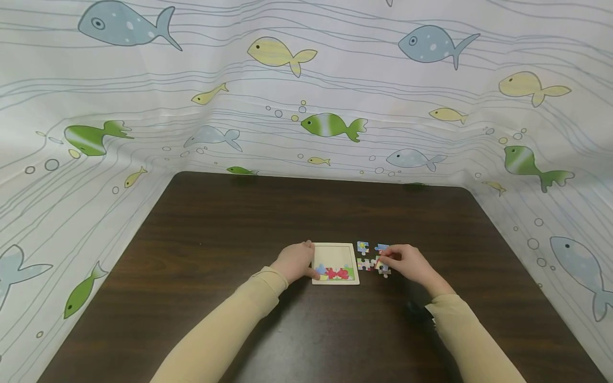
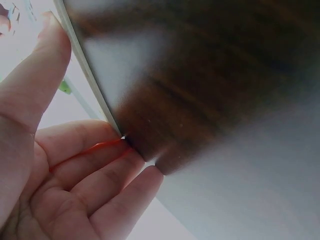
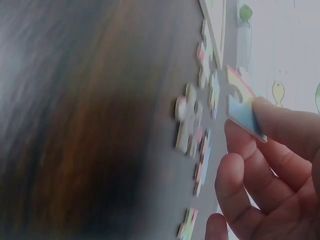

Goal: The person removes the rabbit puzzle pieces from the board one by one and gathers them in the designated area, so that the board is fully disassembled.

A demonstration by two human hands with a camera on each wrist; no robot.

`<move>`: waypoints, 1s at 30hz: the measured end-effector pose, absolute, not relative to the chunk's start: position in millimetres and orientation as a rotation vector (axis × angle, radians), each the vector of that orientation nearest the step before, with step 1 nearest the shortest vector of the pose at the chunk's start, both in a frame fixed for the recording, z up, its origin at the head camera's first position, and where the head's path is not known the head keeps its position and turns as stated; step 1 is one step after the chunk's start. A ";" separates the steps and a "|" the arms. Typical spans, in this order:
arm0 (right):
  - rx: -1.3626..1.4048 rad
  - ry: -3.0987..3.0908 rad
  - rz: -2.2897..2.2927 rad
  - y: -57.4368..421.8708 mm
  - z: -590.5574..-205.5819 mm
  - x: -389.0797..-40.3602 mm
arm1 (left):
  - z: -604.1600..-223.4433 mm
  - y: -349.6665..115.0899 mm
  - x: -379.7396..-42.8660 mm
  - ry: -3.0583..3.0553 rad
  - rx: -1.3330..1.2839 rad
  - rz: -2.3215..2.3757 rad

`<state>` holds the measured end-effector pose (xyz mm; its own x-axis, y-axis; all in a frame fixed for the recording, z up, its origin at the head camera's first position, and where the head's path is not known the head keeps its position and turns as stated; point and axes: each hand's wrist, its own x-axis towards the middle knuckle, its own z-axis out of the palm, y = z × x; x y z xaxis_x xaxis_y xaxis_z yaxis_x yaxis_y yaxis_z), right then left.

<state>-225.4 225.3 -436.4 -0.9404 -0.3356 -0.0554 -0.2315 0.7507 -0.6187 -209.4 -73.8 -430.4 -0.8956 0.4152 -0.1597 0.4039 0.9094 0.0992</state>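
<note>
A light wooden puzzle tray (image 1: 335,244) lies flat on the dark table. Red, green and blue pieces (image 1: 337,273) fill its lower strip; bare wood shows above. My left hand (image 1: 294,262) rests along the tray's left side. Its thumb (image 2: 42,65) lies over the rim, and the extended fingers (image 2: 115,175) touch the edge. To the right of the tray, my right hand (image 1: 407,261) pinches a puzzle piece (image 3: 242,109) between thumb and fingers. That piece, yellow and blue with a red edge, is tilted up above several loose pieces (image 1: 363,248).
Another loose piece (image 1: 381,248) lies near the right fingertips, and one (image 1: 364,264) sits close to the tray's right rim. The dark wood table (image 1: 230,223) extends all around. A white fish-print curtain (image 1: 330,90) encloses its back and sides.
</note>
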 end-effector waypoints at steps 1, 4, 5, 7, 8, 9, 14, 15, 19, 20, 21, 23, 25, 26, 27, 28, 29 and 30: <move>-0.458 2.792 -0.941 227.5 -436.5 -225.1 | -430.5 -73.9 -209.4 2.893 0.625 0.094; -0.451 2.798 -0.920 234.5 -437.2 -224.1 | -430.8 -74.0 -208.9 2.890 0.625 0.099; -0.456 2.796 -0.912 237.4 -437.0 -223.8 | -430.9 -74.0 -208.8 2.888 0.623 0.101; -0.459 2.791 -0.905 242.9 -436.5 -223.2 | -430.6 -74.1 -208.5 2.886 0.620 0.101; -0.453 2.791 -0.905 245.7 -436.5 -223.0 | -430.4 -74.1 -208.4 2.888 0.621 0.099; -0.457 2.790 -0.903 248.3 -436.1 -222.8 | -430.2 -74.1 -208.5 2.889 0.621 0.095; -0.463 2.782 -0.890 259.4 -434.7 -223.1 | -429.6 -74.0 -208.3 2.889 0.622 0.076; -0.466 2.776 -0.886 261.1 -434.5 -223.1 | -429.4 -73.9 -208.2 2.887 0.621 0.076; -0.470 2.762 -0.863 266.0 -434.6 -223.0 | -429.5 -73.8 -208.1 2.886 0.618 0.079; -0.466 2.761 -0.853 267.1 -434.7 -223.0 | -429.7 -73.8 -208.2 2.887 0.618 0.079; -0.462 2.760 -0.841 268.0 -434.9 -222.9 | -430.0 -73.8 -208.2 2.888 0.618 0.080; -0.450 2.754 -0.828 269.7 -435.1 -222.8 | -430.4 -73.8 -208.6 2.889 0.617 0.080; -0.438 2.748 -0.822 271.5 -435.1 -222.6 | -430.9 -73.9 -208.9 2.889 0.616 0.078; -0.435 2.747 -0.815 272.5 -435.1 -222.5 | -430.9 -73.9 -209.0 2.889 0.616 0.075; -0.430 2.742 -0.818 273.3 -434.9 -222.3 | -430.8 -74.0 -209.0 2.890 0.615 0.074; -0.427 2.742 -0.815 274.2 -434.9 -222.3 | -430.7 -74.0 -209.0 2.890 0.614 0.073; -0.424 2.741 -0.813 274.9 -434.8 -222.3 | -430.5 -74.0 -209.0 2.891 0.613 0.072; -0.424 2.739 -0.810 275.6 -434.8 -222.4 | -430.4 -74.0 -208.9 2.892 0.613 0.070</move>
